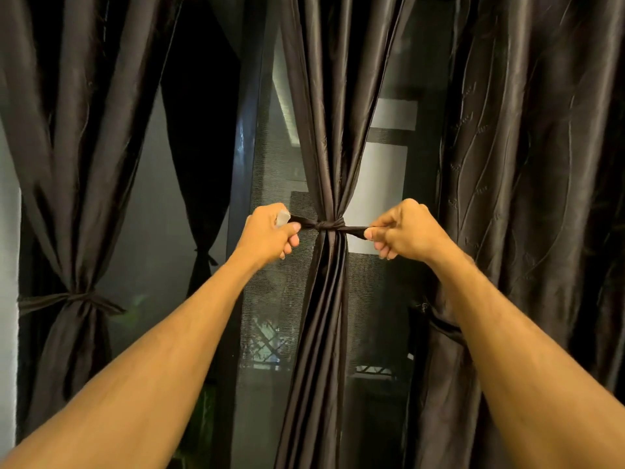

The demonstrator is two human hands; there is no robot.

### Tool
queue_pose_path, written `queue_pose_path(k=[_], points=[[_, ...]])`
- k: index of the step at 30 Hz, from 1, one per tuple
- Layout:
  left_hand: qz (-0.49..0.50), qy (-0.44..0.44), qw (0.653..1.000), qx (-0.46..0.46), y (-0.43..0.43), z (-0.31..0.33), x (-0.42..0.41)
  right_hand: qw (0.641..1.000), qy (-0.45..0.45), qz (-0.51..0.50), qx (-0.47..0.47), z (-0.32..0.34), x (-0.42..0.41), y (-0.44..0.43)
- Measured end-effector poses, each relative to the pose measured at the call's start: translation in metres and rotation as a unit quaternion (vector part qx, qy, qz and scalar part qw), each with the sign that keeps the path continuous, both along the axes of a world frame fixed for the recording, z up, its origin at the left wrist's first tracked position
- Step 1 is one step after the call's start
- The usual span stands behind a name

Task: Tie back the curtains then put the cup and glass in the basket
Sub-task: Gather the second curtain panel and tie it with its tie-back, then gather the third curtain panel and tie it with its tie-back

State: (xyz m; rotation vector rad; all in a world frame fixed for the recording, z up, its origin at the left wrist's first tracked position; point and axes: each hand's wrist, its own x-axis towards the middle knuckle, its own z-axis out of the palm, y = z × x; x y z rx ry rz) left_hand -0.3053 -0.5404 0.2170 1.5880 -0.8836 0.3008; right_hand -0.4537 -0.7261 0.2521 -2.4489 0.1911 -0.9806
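Observation:
A dark brown satin curtain [329, 130] hangs in the middle, gathered tight at hand height by a dark tie band [327, 226] with a knot at its front. My left hand [270, 233] grips the band's left end and my right hand [404, 231] pinches its right end, both ends stretched straight out sideways from the knot. The left curtain [67, 164] is bound with its own tie [72, 297] lower down. The cup, glass and basket are not in view.
A wide curtain [527, 198] hangs on the right, with a loose dark tie [443, 324] low beside my right forearm. Behind the curtains are a dark window frame [241, 164] and mesh-screened glass [274, 265]. A pale wall edge [8, 265] stands at far left.

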Motion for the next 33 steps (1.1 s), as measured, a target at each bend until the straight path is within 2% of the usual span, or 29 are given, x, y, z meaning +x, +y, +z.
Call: queue_pose_path(k=[6,14,25,33], points=[[-0.001,0.043,0.998,-0.036,-0.013,-0.009,-0.016,1.000,-0.011,0.010,0.006,-0.012,0.006,-0.009],[-0.060,0.162,0.978,0.119,-0.028,-0.017,-0.053,0.999,-0.020,-0.015,0.027,-0.039,-0.004,-0.031],[-0.097,0.105,0.970,0.198,-0.101,-0.046,-0.100,0.993,-0.080,-0.066,0.059,-0.064,-0.070,-0.054],[-0.032,0.077,0.982,0.171,-0.161,-0.075,-0.121,0.982,-0.104,-0.132,0.081,-0.093,-0.120,-0.094]])
